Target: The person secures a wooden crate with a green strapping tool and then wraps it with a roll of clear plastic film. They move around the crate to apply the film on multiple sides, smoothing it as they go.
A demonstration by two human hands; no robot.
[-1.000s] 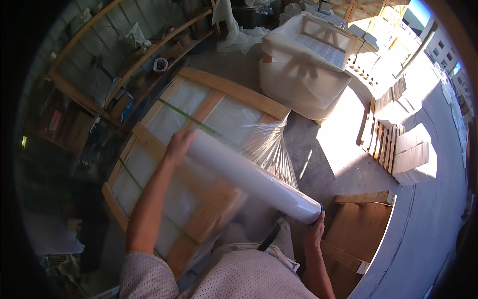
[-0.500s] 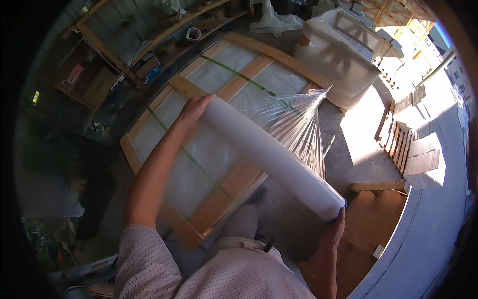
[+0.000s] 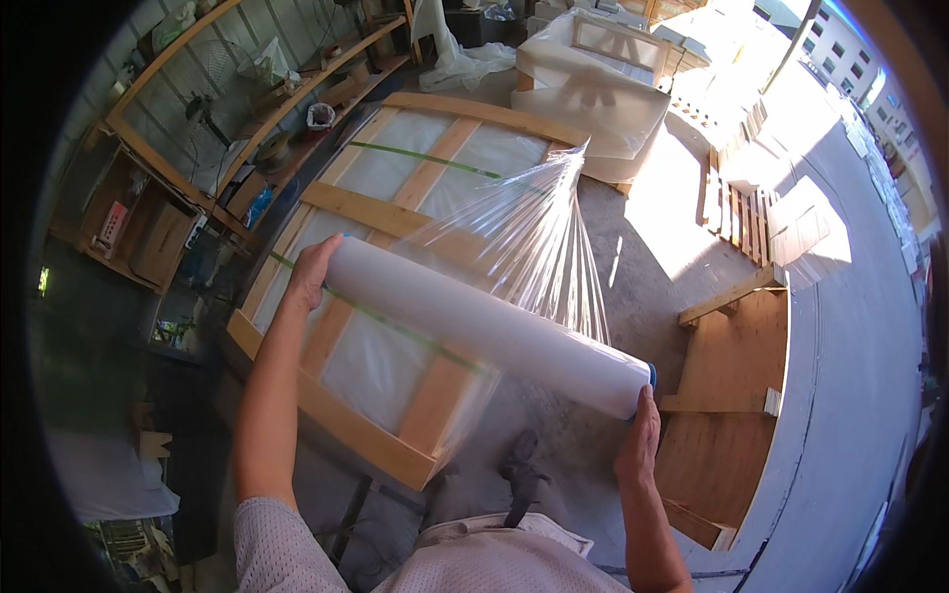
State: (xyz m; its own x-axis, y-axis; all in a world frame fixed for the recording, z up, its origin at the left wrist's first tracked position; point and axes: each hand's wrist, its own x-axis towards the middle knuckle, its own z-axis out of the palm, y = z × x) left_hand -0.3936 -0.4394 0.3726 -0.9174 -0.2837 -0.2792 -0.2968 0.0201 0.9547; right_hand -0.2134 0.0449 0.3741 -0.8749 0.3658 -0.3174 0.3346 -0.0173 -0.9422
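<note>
A big white roll of stretch film (image 3: pixel 484 321) is held slantwise between my hands, its left end farther away. My left hand (image 3: pixel 313 273) wraps round the left end, and my right hand (image 3: pixel 641 435) is pressed against the blue-edged right end. From the roll a sheet of clear film (image 3: pixel 565 242) runs taut, gathered to a point at the far right corner of a wooden crate (image 3: pixel 326 410). Light wooden slats frame the crate over whitish sheeting, and green straps (image 3: pixel 420 156) cross it. The roll hides part of the crate's near right side.
Behind the crate stands another load (image 3: pixel 593 109) wrapped in translucent sheeting. Pallets (image 3: pixel 741 212) with flat stacks lie at the right, and a plywood panel with wooden battens (image 3: pixel 727 361) is close by my right arm. Shelves (image 3: pixel 316 74) with clutter line the far left wall.
The roll has swung to a flatter slant, its left end coming nearer and leftward. Both hands keep hold of its ends. The view has shifted, showing more of the crate's near edge.
</note>
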